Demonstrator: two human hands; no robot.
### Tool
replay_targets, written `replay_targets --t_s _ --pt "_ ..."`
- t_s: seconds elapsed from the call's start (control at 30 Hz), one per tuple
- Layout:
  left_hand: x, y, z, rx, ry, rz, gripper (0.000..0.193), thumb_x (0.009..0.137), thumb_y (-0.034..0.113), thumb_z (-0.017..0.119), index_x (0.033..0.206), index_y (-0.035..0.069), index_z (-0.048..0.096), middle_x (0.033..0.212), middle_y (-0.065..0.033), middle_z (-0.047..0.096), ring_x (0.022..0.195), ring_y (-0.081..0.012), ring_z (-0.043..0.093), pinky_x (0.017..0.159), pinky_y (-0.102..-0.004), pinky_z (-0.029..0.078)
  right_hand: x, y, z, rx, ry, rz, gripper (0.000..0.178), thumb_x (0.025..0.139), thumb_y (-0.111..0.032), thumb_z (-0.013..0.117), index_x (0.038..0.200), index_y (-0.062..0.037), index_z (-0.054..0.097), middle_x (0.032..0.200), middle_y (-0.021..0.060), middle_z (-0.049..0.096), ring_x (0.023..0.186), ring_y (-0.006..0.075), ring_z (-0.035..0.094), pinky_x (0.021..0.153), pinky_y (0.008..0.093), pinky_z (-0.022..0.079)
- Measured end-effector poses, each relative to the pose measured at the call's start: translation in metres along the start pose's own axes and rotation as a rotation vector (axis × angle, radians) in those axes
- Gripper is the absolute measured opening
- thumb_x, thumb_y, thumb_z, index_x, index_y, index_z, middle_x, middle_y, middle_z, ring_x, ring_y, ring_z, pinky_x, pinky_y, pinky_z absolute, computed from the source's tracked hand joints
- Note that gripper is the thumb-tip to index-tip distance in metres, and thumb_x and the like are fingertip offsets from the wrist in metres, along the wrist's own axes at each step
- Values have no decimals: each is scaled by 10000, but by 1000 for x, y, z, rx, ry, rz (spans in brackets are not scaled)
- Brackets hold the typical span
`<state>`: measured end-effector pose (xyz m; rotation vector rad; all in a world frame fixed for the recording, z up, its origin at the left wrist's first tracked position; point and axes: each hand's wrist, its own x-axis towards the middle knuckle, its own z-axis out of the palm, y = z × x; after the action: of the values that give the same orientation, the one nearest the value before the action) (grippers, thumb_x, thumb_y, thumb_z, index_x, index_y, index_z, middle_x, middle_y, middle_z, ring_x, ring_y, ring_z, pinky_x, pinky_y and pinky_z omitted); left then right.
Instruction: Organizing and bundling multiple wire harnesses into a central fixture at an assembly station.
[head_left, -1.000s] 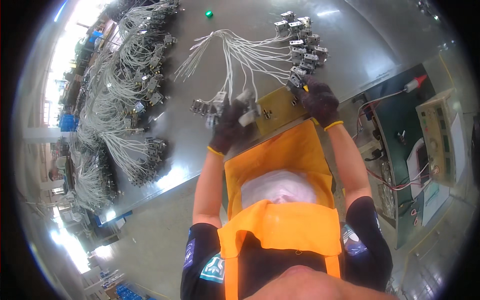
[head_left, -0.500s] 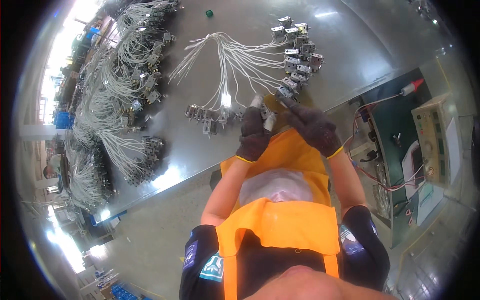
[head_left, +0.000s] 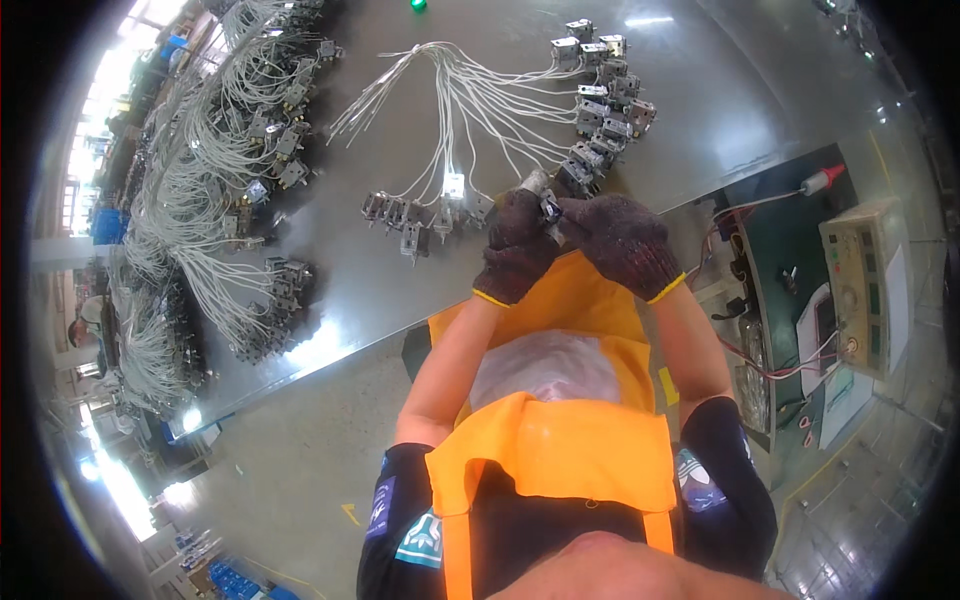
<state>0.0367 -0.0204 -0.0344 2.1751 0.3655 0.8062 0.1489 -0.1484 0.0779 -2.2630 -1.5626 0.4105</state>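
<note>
both hands gloved, dark knit w/ yellow cuffs, met at near edge of the grey steel table (head_left: 700,130). left hand (head_left: 518,248) curled tight round a small metal wired part (head_left: 540,190); right hand (head_left: 622,238) closed on same part from the right, fingertips touching left's. part sits up between the two gloves, just above table edge, its white lead running off to the far side. row of like parts (head_left: 600,100) w/ white wires fanned out just beyond, far right; shorter row (head_left: 415,215) lies left of the hands. big heaps of wired units (head_left: 230,180) far left. beige test box (head_left: 858,285) on green bench at right, well apart. orange apron (head_left: 560,440) below.
</note>
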Motion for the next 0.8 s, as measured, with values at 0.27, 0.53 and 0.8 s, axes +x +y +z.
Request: replay_targets --t_s 0.27,0.53,0.8 --pt "10 12 -2 28 77 105 651 691 212 824 1242 3 547 1000 -194 636 936 -405 609 820 -460 496 -2 1 20 -197 118 -87 167 865 -180 570 976 -93 659 812 172 669 773 377 648 658 478 518" --pt "16 -7 -10 -32 -122 82 527 739 192 754 1193 1 566 1028 -220 636 983 -413 609 848 -465 500 0 -18 12 -151 116 -6 171 826 -171 593 817 -40 702 763 200 682 794 363 688 693 462 554" --pt "22 25 -67 484 -348 368 569 907 189 423 1430 -27 352 1436 -259 411 1331 -372 419 1116 -422 337 -8 13 22 146 185 -96 348 916 -196 616 1252 -105 630 956 168 703 735 314 660 646 413 527"
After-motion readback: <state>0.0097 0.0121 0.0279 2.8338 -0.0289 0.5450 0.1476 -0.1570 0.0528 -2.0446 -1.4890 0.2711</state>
